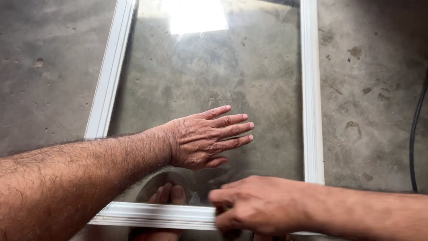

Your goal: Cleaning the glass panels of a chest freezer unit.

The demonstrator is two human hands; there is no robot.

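A white-framed window (312, 111) lies flat on the concrete floor (44, 67). The left hand (203, 138) rests on the glass (223, 71), fingers spread flat, likely steadying it. The right hand (254, 205) grips the frame's near corner, fingers curled tight

This looks like a workshop or a building site, not a finished room in a home. The floor (49, 67) is bare grey concrete, rough, with dark stains, small pits and marks on it. A white window frame (311, 98) with a glass pane (232, 71) lies flat directly on this floor, not on any table, and the concrete shows through the glass. A thin black cable (415, 129) runs over the floor at the right edge. A bright patch of light reflects on the glass near the top.
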